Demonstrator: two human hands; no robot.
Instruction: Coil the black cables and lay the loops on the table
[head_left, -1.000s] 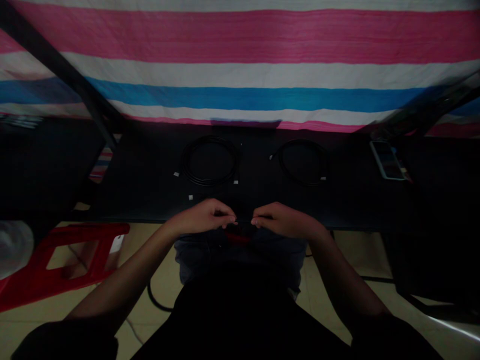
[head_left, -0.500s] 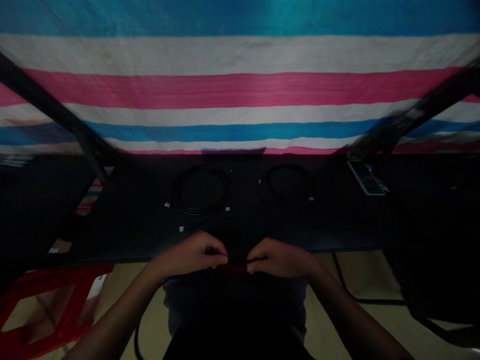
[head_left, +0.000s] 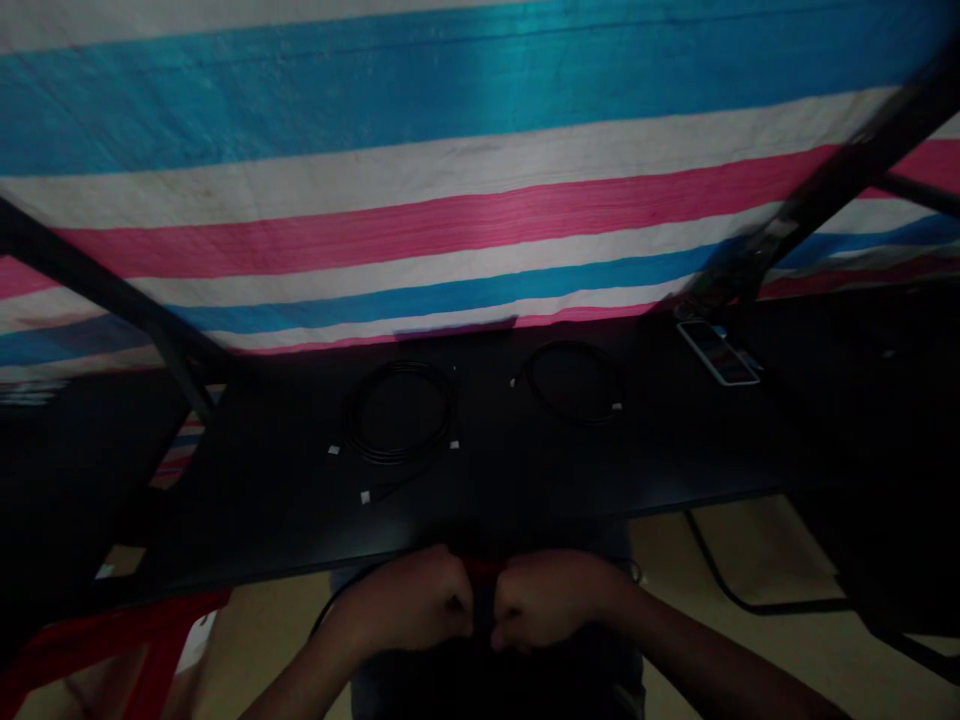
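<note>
My left hand (head_left: 424,600) is closed in front of the table's near edge, low over my lap. A black cable (head_left: 324,612) shows as a thin curve beside its wrist and runs behind the hand. Close by on the right, my right hand (head_left: 551,600) is also closed, knuckles up, a small gap from the left. The dark strand between the hands is hard to make out against the dark clothing. Ahead on the black table (head_left: 517,490) lie a larger coiled black cable (head_left: 397,458) and a smaller coiled black cable (head_left: 574,420), with pale connector ends.
A phone (head_left: 718,352) lies at the table's back right, near a dark slanted post (head_left: 825,190). Another slanted post (head_left: 82,275) stands on the left. Behind hangs a striped sheet (head_left: 450,220). A red plastic stool (head_left: 150,650) is at lower left.
Both hands have moved down and toward my body, off the table edge, and their fingers have curled from a pinch into fists. The view has tilted slightly.
</note>
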